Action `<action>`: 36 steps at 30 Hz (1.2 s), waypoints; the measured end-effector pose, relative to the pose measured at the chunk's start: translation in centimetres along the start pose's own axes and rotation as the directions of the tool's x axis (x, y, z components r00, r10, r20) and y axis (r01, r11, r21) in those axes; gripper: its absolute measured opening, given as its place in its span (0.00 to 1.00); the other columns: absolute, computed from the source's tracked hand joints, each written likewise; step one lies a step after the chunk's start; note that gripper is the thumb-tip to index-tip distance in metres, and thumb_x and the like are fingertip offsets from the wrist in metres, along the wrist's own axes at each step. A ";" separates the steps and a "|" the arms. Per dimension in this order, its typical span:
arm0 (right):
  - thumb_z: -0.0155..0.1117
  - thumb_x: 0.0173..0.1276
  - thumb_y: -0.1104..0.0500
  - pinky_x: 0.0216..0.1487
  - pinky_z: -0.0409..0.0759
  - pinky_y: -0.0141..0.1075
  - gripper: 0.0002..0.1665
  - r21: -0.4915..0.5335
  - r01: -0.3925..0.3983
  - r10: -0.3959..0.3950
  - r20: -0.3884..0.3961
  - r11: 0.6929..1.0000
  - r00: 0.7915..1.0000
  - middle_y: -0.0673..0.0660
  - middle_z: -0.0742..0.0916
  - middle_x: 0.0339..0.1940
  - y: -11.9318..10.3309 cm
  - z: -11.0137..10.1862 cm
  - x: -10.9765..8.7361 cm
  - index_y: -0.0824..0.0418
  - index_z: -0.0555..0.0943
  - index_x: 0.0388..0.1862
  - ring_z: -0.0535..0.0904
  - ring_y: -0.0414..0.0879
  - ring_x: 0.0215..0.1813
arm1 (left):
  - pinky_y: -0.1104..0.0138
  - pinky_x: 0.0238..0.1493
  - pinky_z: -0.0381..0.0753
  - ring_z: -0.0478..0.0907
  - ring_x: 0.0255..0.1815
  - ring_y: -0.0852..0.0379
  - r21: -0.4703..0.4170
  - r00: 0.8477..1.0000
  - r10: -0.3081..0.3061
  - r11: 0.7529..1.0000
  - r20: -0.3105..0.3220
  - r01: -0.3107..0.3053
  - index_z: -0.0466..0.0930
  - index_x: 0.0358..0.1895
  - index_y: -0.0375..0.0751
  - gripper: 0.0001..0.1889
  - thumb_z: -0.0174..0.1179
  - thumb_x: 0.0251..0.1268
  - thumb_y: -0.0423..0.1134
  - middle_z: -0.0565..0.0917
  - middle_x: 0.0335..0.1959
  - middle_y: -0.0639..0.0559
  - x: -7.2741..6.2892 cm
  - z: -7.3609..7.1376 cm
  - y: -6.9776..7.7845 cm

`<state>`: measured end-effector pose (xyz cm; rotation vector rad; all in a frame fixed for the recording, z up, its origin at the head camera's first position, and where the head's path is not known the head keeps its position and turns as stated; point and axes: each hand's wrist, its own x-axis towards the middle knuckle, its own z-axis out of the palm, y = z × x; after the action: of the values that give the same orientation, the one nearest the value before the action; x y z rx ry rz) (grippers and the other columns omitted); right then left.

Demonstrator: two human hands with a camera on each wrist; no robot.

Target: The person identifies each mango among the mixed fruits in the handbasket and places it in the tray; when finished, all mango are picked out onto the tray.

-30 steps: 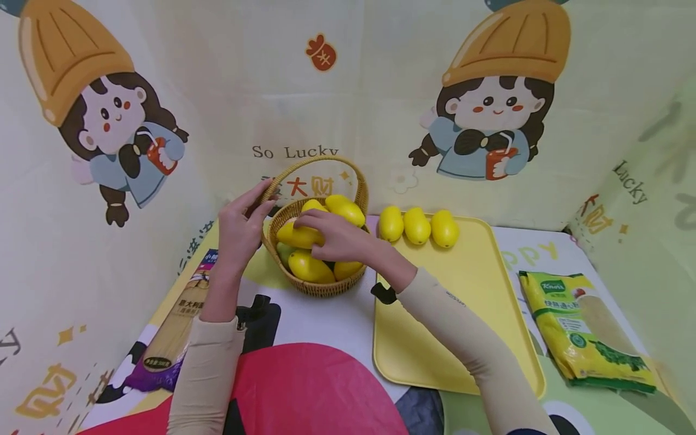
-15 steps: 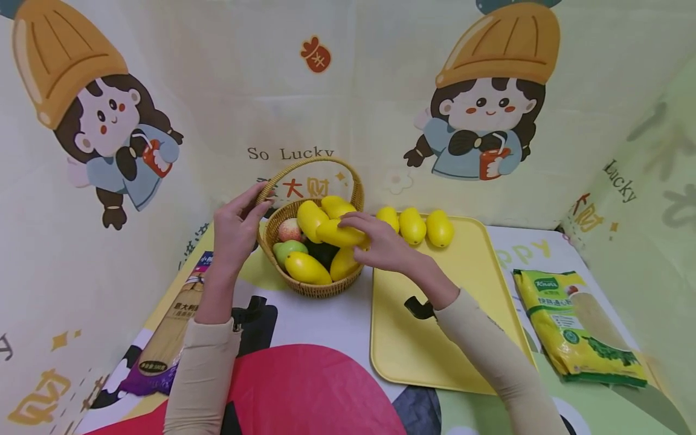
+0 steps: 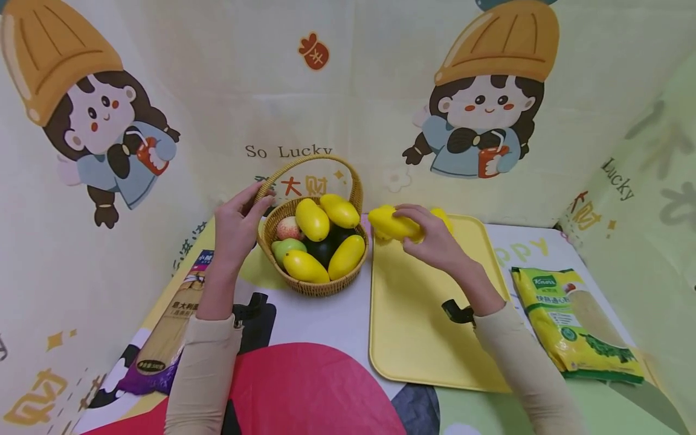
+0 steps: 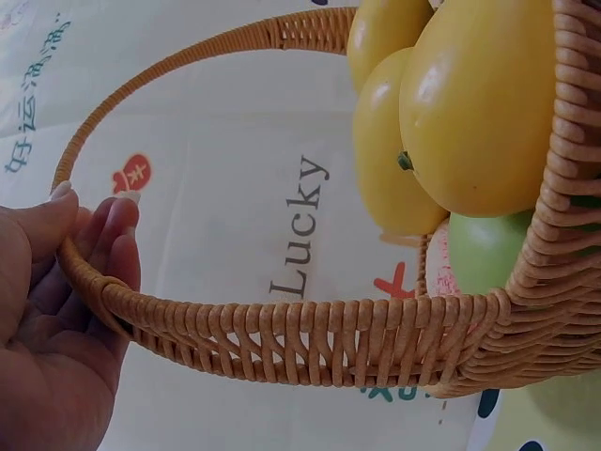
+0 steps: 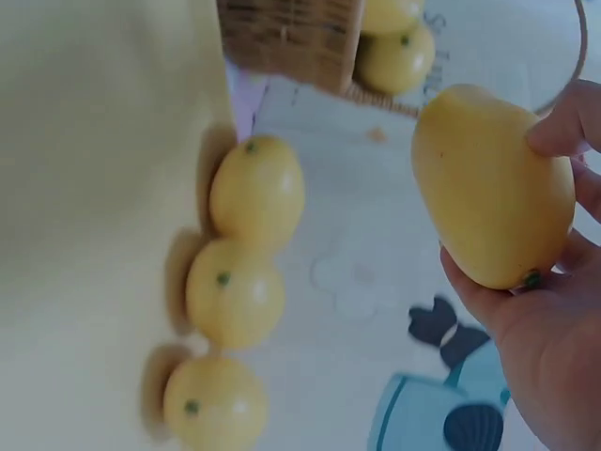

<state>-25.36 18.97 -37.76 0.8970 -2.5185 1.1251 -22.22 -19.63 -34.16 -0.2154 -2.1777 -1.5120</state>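
Observation:
My left hand grips the side of the arched handle of a wicker basket; the left wrist view shows thumb and fingers round the handle. Inside the basket are several yellow mangoes, a green pear-like fruit, a pinkish peach-like fruit and a dark fruit. My right hand holds another mango above the back of a yellow tray. Three mangoes stand in a row on that tray, mostly hidden behind the held one in the head view.
A yellow Knorr packet lies right of the tray. At the left lies a pack of spaghetti. A patterned cloth wall rises close behind the basket and tray.
My right hand has taken a mango out of the basket and carried it right, over the tray. The peach-like and dark fruits now show. My left hand keeps its hold on the handle.

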 end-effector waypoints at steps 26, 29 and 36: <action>0.60 0.61 0.64 0.65 0.70 0.58 0.31 -0.071 -0.506 0.465 -0.301 0.860 0.832 0.65 0.75 0.67 10.3 -5.5 -5.9 0.62 0.73 0.66 0.69 0.61 0.65 | 0.76 0.51 0.82 0.85 0.44 0.56 0.058 0.999 -0.034 0.998 0.022 0.032 0.81 0.60 0.45 0.22 0.58 0.71 0.52 0.87 0.45 0.43 0.2 0.1 0.5; 0.59 0.61 0.63 0.66 0.69 0.59 0.32 -0.065 -0.546 0.506 -0.296 0.835 0.810 0.67 0.74 0.68 11.0 -5.3 -6.1 0.63 0.72 0.67 0.68 0.62 0.66 | 0.78 0.50 0.81 0.85 0.44 0.57 0.054 0.999 -0.040 0.998 0.027 0.038 0.80 0.61 0.44 0.22 0.58 0.71 0.51 0.87 0.46 0.41 0.1 0.1 0.8; 0.60 0.64 0.64 0.71 0.63 0.62 0.31 -0.072 -0.566 0.531 -0.264 0.821 0.805 0.73 0.72 0.68 13.3 -4.5 -6.0 0.69 0.70 0.67 0.65 0.68 0.70 | 0.76 0.51 0.83 0.85 0.42 0.64 0.029 0.999 -0.040 0.999 0.030 0.039 0.80 0.61 0.44 0.20 0.58 0.72 0.48 0.88 0.46 0.42 0.1 0.0 1.2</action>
<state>-29.08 31.76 -45.21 -0.0373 -2.6783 1.0834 -21.86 -19.17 -33.14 -0.1880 -2.2386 -1.5071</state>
